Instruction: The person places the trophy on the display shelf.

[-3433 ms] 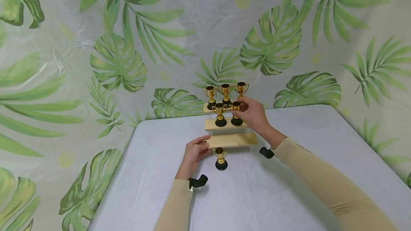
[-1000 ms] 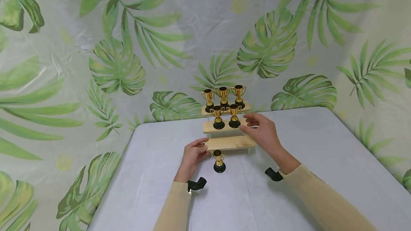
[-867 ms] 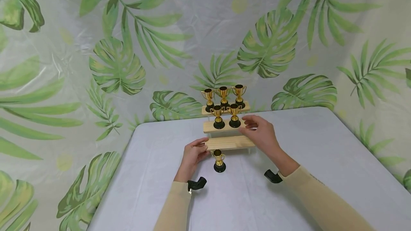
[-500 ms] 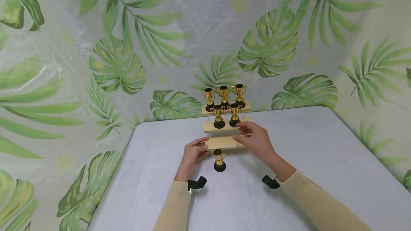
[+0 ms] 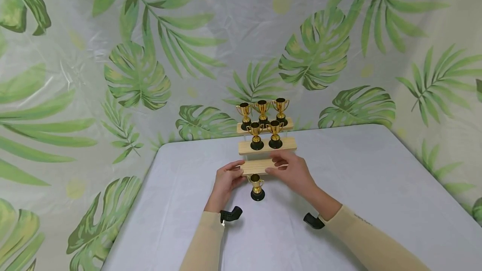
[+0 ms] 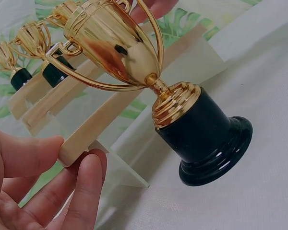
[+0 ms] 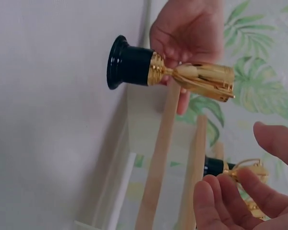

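Note:
A small gold trophy cup (image 5: 257, 195) on a black base stands upright on the table before a three-tier wooden display stand, whose lowest board (image 5: 254, 167) carries no cup. My left hand (image 5: 225, 182) pinches that board's left end, thumb on top and fingers beneath, as the left wrist view shows close behind the trophy (image 6: 206, 124). Loosely bent and holding nothing, my right hand (image 5: 291, 172) hovers over the board's right part, hiding it, to the right of the front trophy. In the right wrist view its fingers (image 7: 206, 196) are apart from the thumb.
Two trophies (image 5: 275, 141) stand on the middle board (image 5: 290, 143), and three more (image 5: 262, 114) on the top board (image 5: 289, 124). Clear side panels (image 6: 125, 167) hold the boards up. A white cloth covers the table (image 5: 350, 166); a leaf-print curtain (image 5: 241, 32) hangs behind.
My right hand has let go of the right trophy on the middle board and come down and left, over the lowest board. The left hand keeps its hold on the board's end.

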Demonstrator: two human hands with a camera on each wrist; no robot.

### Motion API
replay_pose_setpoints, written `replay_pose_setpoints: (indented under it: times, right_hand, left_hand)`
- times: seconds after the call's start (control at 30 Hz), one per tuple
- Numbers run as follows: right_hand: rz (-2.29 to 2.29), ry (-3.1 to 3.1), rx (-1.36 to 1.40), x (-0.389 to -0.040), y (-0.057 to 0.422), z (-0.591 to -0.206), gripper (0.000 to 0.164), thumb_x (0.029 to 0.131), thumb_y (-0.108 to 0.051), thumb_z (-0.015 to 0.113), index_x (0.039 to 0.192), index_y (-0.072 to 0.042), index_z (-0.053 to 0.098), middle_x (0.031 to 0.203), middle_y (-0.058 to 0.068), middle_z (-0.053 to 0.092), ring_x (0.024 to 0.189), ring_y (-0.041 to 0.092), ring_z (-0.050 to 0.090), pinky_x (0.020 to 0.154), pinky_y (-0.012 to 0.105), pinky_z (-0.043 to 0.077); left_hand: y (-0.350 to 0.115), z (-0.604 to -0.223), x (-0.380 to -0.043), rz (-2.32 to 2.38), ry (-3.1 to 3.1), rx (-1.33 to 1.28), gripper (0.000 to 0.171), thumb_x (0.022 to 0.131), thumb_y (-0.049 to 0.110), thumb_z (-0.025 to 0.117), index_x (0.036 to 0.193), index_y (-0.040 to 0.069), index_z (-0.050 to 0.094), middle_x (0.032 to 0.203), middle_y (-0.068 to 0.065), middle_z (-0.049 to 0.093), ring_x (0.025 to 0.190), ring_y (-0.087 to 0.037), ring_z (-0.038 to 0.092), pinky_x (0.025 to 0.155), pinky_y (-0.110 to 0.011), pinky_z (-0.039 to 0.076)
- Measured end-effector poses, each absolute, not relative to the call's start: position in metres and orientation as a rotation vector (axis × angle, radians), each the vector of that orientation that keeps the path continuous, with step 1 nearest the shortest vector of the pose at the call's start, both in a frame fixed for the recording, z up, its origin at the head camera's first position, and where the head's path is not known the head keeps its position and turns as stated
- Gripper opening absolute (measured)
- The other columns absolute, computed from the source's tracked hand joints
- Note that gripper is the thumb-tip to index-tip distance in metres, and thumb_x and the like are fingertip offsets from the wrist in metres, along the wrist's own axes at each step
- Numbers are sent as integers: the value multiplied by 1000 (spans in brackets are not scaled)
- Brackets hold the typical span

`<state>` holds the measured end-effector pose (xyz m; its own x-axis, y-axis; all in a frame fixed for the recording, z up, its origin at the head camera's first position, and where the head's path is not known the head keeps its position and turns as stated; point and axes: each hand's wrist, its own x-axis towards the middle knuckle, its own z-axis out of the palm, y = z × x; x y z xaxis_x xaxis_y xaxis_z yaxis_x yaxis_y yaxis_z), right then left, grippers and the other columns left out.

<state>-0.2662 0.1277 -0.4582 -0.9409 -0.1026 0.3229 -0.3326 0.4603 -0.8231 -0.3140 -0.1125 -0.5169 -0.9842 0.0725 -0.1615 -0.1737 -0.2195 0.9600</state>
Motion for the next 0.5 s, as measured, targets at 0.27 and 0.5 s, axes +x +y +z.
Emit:
replay_pose_setpoints:
  times: [0.27,0.5]
  right_hand:
    - [1494,-2506,396,-262,117,-465,46,81,-24,87,121,-10,70,110,12,68,96,22,65,84,34,58]
    - [1508,-2520,417,-254,107,-470,46,80,-22,87,122,-11,70,109,10,69,97,22,65,85,37,57]
  left_hand:
    - [-113,-518,-315,2363,1829,-105,37,88,-4,68,125,0,69,105,-13,68,82,-16,69,81,-34,59]
    - [-113,-518,-315,2350,1840,-115,35,89,-2,69,123,3,72,106,-13,69,83,-18,69,81,-35,59]
